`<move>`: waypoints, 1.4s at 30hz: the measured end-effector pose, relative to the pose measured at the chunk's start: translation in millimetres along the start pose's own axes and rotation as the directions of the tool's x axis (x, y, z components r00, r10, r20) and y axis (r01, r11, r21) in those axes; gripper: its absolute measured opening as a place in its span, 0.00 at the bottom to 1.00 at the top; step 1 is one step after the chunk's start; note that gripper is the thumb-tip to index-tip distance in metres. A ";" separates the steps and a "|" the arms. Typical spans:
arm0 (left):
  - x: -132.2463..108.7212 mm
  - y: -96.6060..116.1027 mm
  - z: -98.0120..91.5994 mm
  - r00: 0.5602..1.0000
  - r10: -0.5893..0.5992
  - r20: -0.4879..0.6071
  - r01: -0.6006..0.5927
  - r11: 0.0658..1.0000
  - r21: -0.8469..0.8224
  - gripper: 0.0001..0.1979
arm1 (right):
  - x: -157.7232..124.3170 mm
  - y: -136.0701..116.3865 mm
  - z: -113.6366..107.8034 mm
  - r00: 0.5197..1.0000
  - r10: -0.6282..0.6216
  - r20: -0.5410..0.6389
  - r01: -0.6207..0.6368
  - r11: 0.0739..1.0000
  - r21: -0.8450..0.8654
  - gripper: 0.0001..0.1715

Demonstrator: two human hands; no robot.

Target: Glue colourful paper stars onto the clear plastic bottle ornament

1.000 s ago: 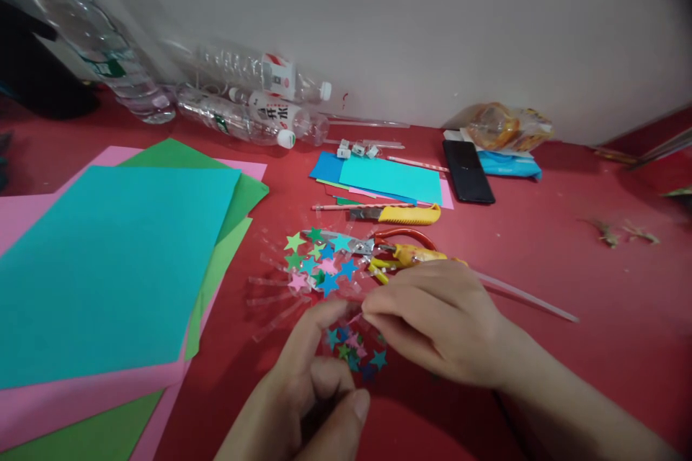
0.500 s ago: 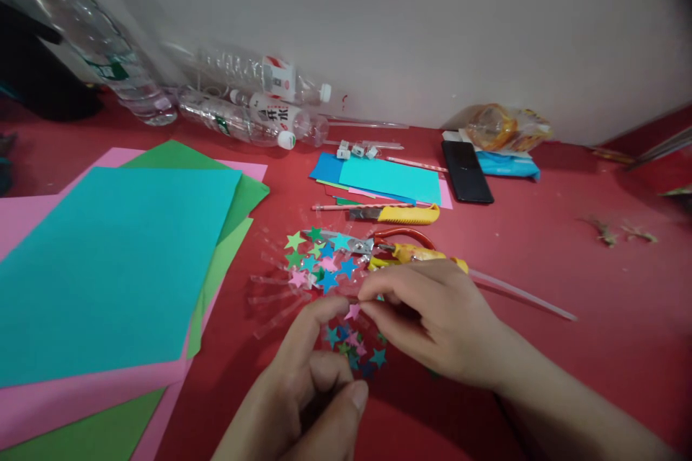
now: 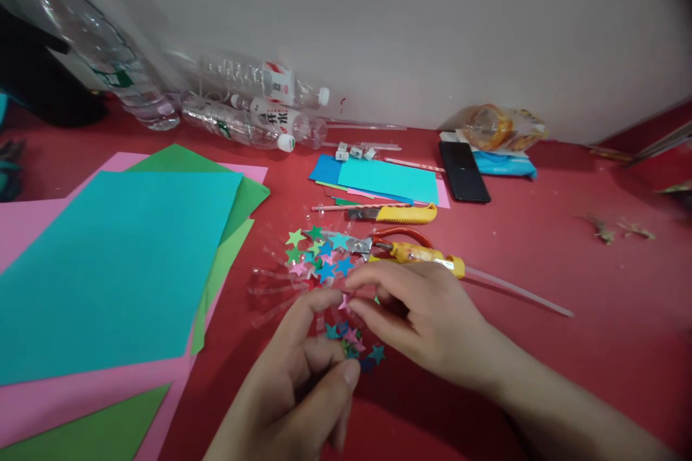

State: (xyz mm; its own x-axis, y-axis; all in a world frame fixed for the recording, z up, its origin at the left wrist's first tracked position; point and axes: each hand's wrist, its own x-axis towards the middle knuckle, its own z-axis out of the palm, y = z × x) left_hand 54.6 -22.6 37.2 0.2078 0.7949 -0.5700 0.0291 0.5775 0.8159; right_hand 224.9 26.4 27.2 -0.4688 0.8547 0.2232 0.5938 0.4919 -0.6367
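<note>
the bare left hand is holding its index finger and thumb well apart, the index tip pointing just beside a small pink paper star. the bare right hand is hanging opposite, its thumb and index finger standing slightly apart at that star. small multicoloured paper stars are lying nearer the wearer, while clear plastic strips are fanning out beyond.

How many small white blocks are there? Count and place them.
3, at the far edge of the small cyan card: left block, middle block, right block. Others may be hidden.
</note>
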 end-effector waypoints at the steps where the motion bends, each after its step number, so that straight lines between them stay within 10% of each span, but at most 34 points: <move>1: 0.1 0.3 -0.1 1.000 -0.004 0.001 0.004 1.000 -0.003 0.26 | 0.6 0.1 0.1 1.000 0.014 0.009 -0.015 1.000 0.014 0.07; 16: 0.4 4.5 -4.8 0.999 -0.038 0.035 0.037 0.999 0.034 0.24 | 2.3 -6.7 -2.5 0.980 0.168 0.111 -0.187 0.963 0.192 0.02; 42: -7.5 7.3 -0.6 0.998 0.039 0.046 -0.043 0.996 0.079 0.22 | -1.4 -8.4 6.6 0.998 0.053 -0.041 -0.049 0.995 0.082 0.03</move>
State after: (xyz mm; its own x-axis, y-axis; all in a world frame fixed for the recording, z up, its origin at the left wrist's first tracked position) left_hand 52.7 -24.3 47.3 0.2538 0.8075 -0.5324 0.0976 0.5262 0.8447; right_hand 216.2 20.0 27.4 -0.4096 0.8855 0.2194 0.5606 0.4341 -0.7052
